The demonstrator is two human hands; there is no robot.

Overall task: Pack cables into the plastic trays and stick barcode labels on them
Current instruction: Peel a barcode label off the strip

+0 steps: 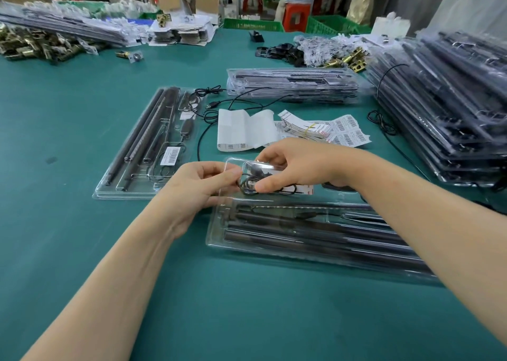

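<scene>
Left hand point(203, 185) and right hand point(290, 166) pinch the coiled black cable point(248, 187) over the end pocket of the clear tray point(219, 244), right of centre on the tabletop point(82, 251); the coil is best kept tight and seated flat below the rim.

The table point(82, 251) is teal green. The near tray point(274, 253) is clear, with dark rods inside. The cable point(248, 186) is black. The labels point(348, 133) are white with black stripes. Far stools point(296, 15) are red.
</scene>
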